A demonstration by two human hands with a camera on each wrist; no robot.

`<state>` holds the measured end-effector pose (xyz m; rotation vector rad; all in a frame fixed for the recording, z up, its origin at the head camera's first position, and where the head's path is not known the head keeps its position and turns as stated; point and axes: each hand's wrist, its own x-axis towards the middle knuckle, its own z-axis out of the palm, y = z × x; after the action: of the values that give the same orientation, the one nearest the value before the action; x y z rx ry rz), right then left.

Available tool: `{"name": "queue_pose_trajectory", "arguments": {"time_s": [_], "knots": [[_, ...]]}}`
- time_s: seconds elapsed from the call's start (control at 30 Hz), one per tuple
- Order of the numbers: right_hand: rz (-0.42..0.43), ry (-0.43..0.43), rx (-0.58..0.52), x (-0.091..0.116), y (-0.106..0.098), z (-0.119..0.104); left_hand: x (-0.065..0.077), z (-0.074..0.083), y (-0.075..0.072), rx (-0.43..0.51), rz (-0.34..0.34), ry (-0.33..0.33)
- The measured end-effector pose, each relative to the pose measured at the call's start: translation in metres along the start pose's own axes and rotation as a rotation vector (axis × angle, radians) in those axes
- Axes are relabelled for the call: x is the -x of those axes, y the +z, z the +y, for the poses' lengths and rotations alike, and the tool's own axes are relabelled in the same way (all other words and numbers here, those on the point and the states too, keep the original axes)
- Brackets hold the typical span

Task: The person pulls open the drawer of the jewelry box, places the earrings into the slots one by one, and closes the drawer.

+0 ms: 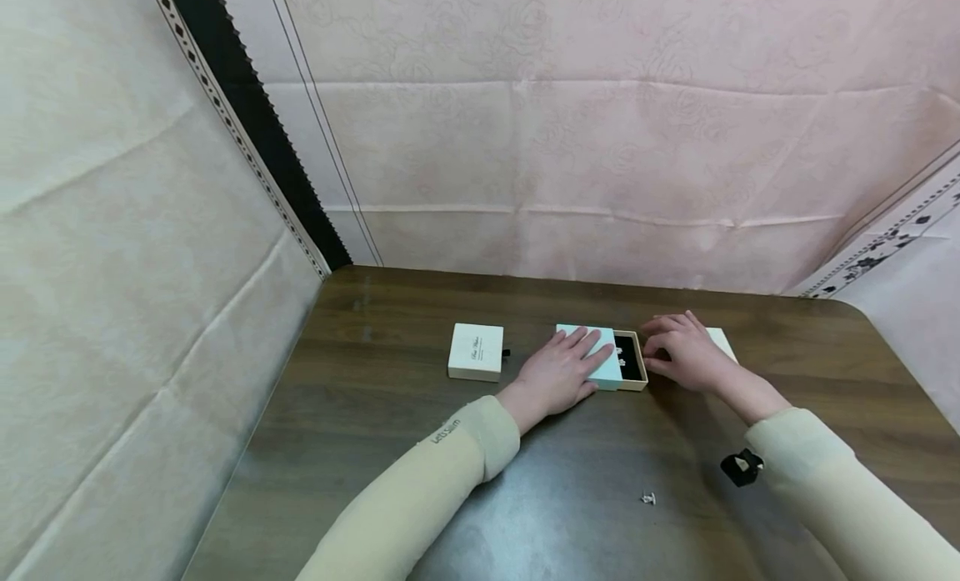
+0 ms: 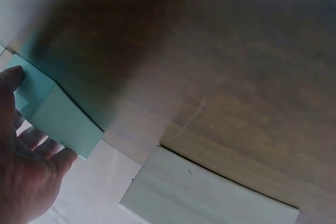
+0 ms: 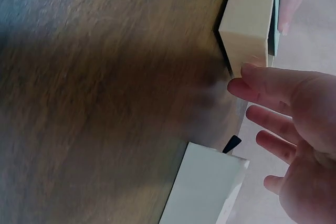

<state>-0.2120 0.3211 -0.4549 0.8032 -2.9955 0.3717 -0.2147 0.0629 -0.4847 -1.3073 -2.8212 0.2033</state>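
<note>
My left hand (image 1: 555, 373) lies spread, fingers fairly straight, across the teal sleeve (image 1: 613, 363) of a small jewelry box. The sleeve's side also appears in the left wrist view, beyond my thumb and fingers. Out of the sleeve's right end juts a cream drawer (image 1: 634, 385) with a black lining and small silvery earrings (image 1: 621, 363). Thumb and forefinger of my right hand (image 1: 686, 353) come together at the drawer's outer end, pinching there; any pull tab is hidden behind the fingertips. The drawer's plain outer wall shows in the right wrist view.
A white lettered box (image 1: 476, 352) with a black tab stands left. Another pale box (image 1: 722, 344) sits behind my right hand, partly hidden. Nearer on the wooden table lie a small silvery piece (image 1: 648, 498) and, beside my right sleeve, a small black item (image 1: 741, 468).
</note>
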Motion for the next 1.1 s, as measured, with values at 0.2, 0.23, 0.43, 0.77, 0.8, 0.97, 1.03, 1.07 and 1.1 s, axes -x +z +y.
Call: {"name": "queue_pose_trajectory", "arguments": {"time_s": [0.2, 0.23, 0.43, 0.77, 0.8, 0.97, 1.03, 1.07, 1.1], "knots": [[0.006, -0.014, -0.01, -0.003, 0.005, 0.0, 0.001, 0.001, -0.001, -0.021, -0.007, -0.001], [0.008, -0.012, -0.01, -0.003, 0.005, 0.0, 0.001, 0.001, -0.002, -0.02, -0.007, 0.0], [0.024, -0.021, -0.02, -0.004, 0.007, -0.003, 0.002, 0.002, -0.003, -0.018, -0.016, 0.002], [0.04, -0.039, -0.015, -0.007, 0.011, -0.006, 0.002, 0.003, -0.004, 0.001, -0.031, 0.002], [0.041, -0.041, -0.016, -0.008, 0.011, -0.007, 0.002, 0.003, -0.004, 0.004, -0.034, 0.0], [0.052, -0.053, -0.013, -0.011, 0.01, -0.012, 0.002, 0.002, -0.006, 0.014, -0.045, -0.002], [0.058, -0.058, -0.014, -0.012, 0.009, -0.014, 0.002, 0.001, -0.007, 0.016, -0.047, -0.002], [0.059, -0.06, -0.016, -0.012, 0.009, -0.015, 0.002, 0.001, -0.006, 0.016, -0.047, -0.001], [0.059, -0.062, -0.019, -0.013, 0.009, -0.016, 0.002, 0.0, -0.006, 0.016, -0.046, -0.001]]}}
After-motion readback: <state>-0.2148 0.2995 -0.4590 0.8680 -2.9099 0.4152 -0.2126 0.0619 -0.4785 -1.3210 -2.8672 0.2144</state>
